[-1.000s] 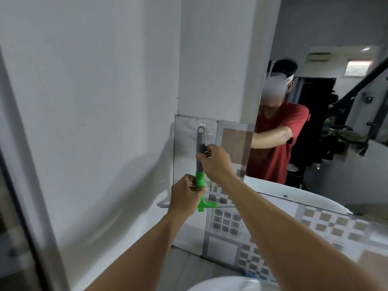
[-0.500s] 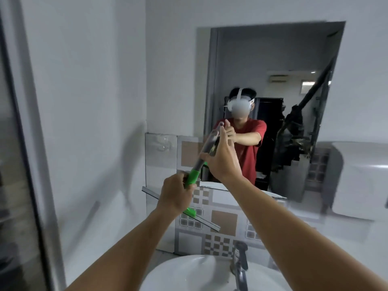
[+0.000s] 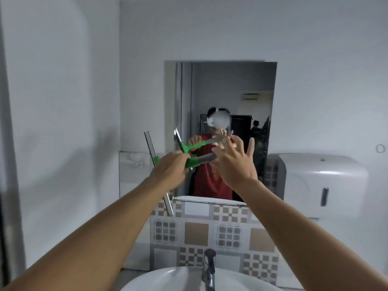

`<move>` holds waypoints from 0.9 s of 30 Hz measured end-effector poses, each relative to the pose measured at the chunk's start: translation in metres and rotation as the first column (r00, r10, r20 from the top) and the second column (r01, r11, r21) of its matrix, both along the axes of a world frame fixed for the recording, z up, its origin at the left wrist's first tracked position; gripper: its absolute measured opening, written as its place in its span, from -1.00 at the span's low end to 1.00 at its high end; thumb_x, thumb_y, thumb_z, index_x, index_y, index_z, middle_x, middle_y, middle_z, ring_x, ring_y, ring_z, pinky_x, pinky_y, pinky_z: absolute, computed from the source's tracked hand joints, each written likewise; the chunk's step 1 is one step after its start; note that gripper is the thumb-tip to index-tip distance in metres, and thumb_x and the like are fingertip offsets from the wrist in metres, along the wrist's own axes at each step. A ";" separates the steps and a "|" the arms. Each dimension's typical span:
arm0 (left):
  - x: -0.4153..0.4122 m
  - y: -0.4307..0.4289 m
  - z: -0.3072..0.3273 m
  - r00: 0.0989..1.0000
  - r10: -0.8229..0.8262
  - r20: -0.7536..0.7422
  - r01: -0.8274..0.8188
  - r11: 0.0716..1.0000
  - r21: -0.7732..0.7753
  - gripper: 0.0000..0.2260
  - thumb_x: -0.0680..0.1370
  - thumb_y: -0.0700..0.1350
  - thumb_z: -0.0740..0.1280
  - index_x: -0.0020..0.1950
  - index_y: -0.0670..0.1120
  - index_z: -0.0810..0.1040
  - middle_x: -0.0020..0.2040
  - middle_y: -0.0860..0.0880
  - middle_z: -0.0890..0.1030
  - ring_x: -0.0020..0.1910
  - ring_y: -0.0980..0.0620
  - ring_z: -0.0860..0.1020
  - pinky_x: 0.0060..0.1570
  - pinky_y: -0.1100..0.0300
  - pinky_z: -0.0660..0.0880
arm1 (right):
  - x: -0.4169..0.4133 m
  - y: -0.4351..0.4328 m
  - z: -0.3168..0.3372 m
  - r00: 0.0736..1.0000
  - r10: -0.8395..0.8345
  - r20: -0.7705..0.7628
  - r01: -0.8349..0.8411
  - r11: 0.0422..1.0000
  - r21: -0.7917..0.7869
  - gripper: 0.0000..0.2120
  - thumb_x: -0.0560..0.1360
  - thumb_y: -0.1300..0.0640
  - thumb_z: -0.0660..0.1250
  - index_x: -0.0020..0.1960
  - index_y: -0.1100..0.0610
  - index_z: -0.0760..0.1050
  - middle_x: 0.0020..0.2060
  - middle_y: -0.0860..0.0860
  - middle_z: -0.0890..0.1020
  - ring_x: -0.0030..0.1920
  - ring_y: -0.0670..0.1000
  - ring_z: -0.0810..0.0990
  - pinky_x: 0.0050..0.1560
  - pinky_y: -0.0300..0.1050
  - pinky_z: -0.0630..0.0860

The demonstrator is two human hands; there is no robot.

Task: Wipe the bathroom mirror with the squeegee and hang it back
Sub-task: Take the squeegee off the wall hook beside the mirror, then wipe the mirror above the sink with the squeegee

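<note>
The squeegee (image 3: 194,161) has a green neck, a grey handle and a long blade that stands nearly upright at the left. My left hand (image 3: 171,166) is shut on its green neck, in front of the lower left part of the mirror (image 3: 231,91). My right hand (image 3: 235,162) is at the grey handle's end with its fingers spread, and the handle's tip is hidden behind it. The mirror hangs on the white wall above the tiled ledge and reflects a person in a red shirt with both hands.
A white sink (image 3: 168,280) with a metal tap (image 3: 209,267) lies below. Patterned tiles (image 3: 212,232) cover the wall under the mirror. A white dispenser (image 3: 323,185) hangs at the right, a small ring hook (image 3: 380,148) above it. A clear hook plate (image 3: 136,160) sits at the left.
The squeegee came off its hook at the left and was carried in front of the mirror. Its blade turned from slanted to nearly upright. My right hand's fingers have opened off the handle.
</note>
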State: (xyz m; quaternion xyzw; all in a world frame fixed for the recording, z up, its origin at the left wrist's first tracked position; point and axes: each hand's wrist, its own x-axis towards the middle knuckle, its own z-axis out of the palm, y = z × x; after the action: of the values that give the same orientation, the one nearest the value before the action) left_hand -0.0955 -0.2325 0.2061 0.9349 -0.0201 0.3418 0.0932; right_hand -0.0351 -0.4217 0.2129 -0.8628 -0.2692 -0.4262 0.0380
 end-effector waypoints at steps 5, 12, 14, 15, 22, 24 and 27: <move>0.023 -0.001 0.040 0.993 -0.083 0.085 0.065 0.977 0.203 -0.81 0.56 -0.27 0.39 0.17 -0.14 0.59 0.06 -0.09 0.62 0.01 -0.09 0.62 0.03 -0.02 0.60 | 0.012 0.007 0.021 0.996 0.094 0.001 -0.094 0.995 -0.027 -0.67 0.62 -0.06 0.22 0.37 -0.04 0.39 0.26 0.06 0.57 0.27 0.19 0.55 0.31 0.40 0.38; 0.057 0.021 0.058 0.862 -0.166 0.478 0.045 0.966 0.255 -0.71 0.54 -0.31 0.39 0.26 -0.17 0.59 0.15 -0.08 0.63 0.16 -0.09 0.55 0.12 0.05 0.53 | 0.038 0.035 0.055 0.984 0.175 0.042 -0.178 0.982 0.070 -0.61 0.64 0.11 0.23 0.44 -0.07 0.34 0.16 0.06 0.57 0.12 0.15 0.58 0.05 0.18 0.53; 0.067 0.020 0.034 0.748 -0.251 0.615 0.149 0.966 0.213 -0.82 0.57 -0.26 0.37 0.17 -0.16 0.61 0.09 -0.09 0.64 0.11 -0.05 0.54 0.11 0.11 0.51 | 0.046 0.044 0.065 0.984 0.174 0.046 -0.178 0.978 0.107 -0.60 0.63 0.14 0.23 0.42 -0.11 0.33 0.11 0.04 0.57 0.06 0.13 0.59 0.03 0.22 0.55; 0.075 0.019 0.017 0.730 -0.292 0.618 0.196 0.956 0.220 -0.85 0.59 -0.22 0.34 0.15 -0.15 0.60 0.10 -0.10 0.63 0.12 -0.05 0.54 0.13 0.11 0.53 | 0.051 0.048 0.071 0.985 0.165 0.052 -0.170 0.979 0.111 -0.58 0.61 0.16 0.24 0.41 -0.14 0.32 0.10 0.03 0.57 0.04 0.11 0.58 0.03 0.23 0.55; 0.150 0.047 -0.045 0.947 -0.139 0.288 0.091 0.981 0.173 -0.47 0.56 -0.07 0.38 0.51 -0.08 0.35 0.52 -0.13 0.31 0.51 -0.11 0.30 0.36 0.02 0.49 | 0.085 0.056 0.116 0.988 0.121 0.097 -0.128 0.989 0.069 -0.55 0.65 0.14 0.19 0.46 -0.22 0.27 0.04 0.03 0.55 0.05 0.10 0.56 0.10 0.20 0.53; 0.166 0.054 -0.042 0.971 -0.077 0.226 0.034 0.981 0.189 -0.22 0.54 -0.06 0.43 0.65 -0.04 0.08 0.65 -0.16 0.01 0.62 -0.15 0.04 0.54 -0.03 0.25 | 0.094 0.057 0.127 0.988 0.102 0.118 -0.109 0.993 0.054 -0.52 0.65 0.16 0.18 0.47 -0.25 0.25 0.06 0.03 0.53 0.11 0.12 0.54 0.11 0.21 0.52; 0.182 0.060 -0.035 0.986 0.003 0.169 -0.043 0.972 0.231 -0.08 0.54 -0.08 0.43 0.66 0.04 -0.17 0.65 -0.17 -0.24 0.63 -0.17 -0.18 0.60 -0.08 0.03 | 0.108 0.058 0.143 0.989 0.077 0.126 -0.083 0.995 0.046 -0.49 0.64 0.16 0.21 0.47 -0.26 0.24 0.07 0.05 0.52 0.13 0.13 0.52 0.13 0.21 0.51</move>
State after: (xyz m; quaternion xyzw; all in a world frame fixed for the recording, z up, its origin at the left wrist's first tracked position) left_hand 0.0868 -0.1721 0.1715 0.9076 -0.0570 0.4154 -0.0235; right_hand 0.0733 -0.3638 0.3557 -0.8218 -0.2946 -0.4840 0.0603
